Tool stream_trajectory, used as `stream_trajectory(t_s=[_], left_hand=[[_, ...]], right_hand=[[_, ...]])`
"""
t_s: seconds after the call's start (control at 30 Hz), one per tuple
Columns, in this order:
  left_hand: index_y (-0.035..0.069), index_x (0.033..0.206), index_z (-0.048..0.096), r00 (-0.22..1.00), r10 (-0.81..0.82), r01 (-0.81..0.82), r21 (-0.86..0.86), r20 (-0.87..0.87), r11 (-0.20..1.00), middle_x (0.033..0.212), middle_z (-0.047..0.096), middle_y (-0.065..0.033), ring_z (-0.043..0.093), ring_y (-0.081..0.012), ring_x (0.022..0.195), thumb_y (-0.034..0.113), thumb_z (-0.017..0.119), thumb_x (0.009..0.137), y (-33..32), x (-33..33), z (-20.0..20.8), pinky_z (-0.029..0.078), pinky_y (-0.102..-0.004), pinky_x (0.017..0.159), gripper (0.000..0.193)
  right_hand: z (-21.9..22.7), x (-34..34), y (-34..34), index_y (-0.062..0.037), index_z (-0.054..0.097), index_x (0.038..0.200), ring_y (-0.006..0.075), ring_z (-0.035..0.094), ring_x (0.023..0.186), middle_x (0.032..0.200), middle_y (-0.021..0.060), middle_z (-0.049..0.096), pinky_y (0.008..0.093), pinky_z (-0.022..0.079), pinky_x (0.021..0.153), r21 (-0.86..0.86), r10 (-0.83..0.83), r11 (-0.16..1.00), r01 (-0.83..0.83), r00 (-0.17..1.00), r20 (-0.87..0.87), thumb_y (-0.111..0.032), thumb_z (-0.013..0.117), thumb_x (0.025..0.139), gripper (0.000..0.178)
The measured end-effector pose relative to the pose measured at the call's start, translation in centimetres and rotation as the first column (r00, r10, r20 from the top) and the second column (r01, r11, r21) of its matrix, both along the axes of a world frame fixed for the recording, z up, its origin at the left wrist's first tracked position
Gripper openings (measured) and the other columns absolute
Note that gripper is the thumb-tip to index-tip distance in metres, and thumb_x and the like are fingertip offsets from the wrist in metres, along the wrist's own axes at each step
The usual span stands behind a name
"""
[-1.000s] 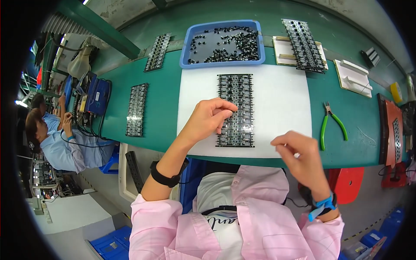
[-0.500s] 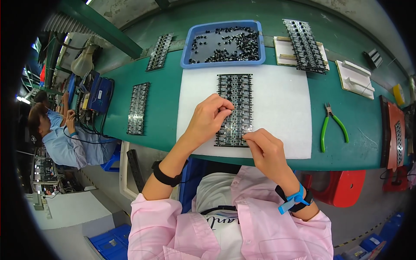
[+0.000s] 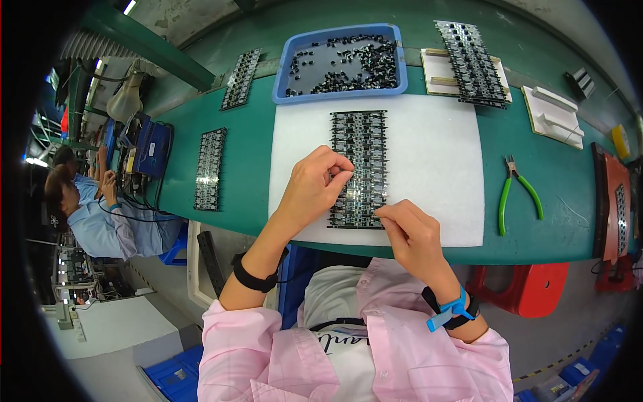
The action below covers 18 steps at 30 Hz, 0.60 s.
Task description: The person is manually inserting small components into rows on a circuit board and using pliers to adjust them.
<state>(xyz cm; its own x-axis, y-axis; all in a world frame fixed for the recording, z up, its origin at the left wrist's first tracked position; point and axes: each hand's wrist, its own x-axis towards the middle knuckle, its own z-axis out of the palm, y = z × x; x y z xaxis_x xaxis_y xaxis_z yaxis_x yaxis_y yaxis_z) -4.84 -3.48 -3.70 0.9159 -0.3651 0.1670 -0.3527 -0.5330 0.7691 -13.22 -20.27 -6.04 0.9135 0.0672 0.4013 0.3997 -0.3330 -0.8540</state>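
Left grip (image 3: 310, 191), right grip (image 3: 414, 234) at circuit panel (image 3: 368, 169) on white mat (image 3: 435, 161)

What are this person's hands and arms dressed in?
The left hand and right hand wear no gloves. Pink sleeves end near the elbows. A broad black band circles the left wrist; the right has a second black band and a bright blue strap with a loose end.

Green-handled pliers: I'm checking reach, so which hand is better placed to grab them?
Probably the right hand: it is nearer the pliers, which lie right of the white mat; the left hand is farther off.
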Motion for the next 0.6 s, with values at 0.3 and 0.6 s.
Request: stream_trajectory(t_s=[0.3,0.6], left_hand=[[-0.001,0.077,0.059,0.999,-0.052,0.051,0.032,0.008,0.998,0.067,0.050,-0.0028,0.039,-0.0078,0.050,-0.002,0.060,0.071,0.07,0.23,0.21,0.034,-0.0210,0.048,0.006],[-0.001,0.078,0.059,0.998,-0.049,0.046,0.065,0.046,0.997,0.068,0.051,-0.0034,0.042,-0.0082,0.051,-0.003,0.059,0.072,-0.08,0.21,0.11,0.035,-0.0212,0.048,0.007]], right_hand=[[0.09,0.05,-0.01,0.0008,0.058,0.086,0.0242,0.052,0.053,0.070,0.0116,0.053,0.0309,0.041,0.048,0.038,-0.020,0.999,0.020,1.000,0.004,0.008,0.055,0.072,0.016],[0.19,0.25,-0.24,0.0011,0.058,0.085,0.0242,0.052,0.053,0.070,0.0118,0.054,0.0305,0.041,0.048,0.065,0.001,0.998,0.002,0.999,-0.044,0.007,0.056,0.072,0.014]])
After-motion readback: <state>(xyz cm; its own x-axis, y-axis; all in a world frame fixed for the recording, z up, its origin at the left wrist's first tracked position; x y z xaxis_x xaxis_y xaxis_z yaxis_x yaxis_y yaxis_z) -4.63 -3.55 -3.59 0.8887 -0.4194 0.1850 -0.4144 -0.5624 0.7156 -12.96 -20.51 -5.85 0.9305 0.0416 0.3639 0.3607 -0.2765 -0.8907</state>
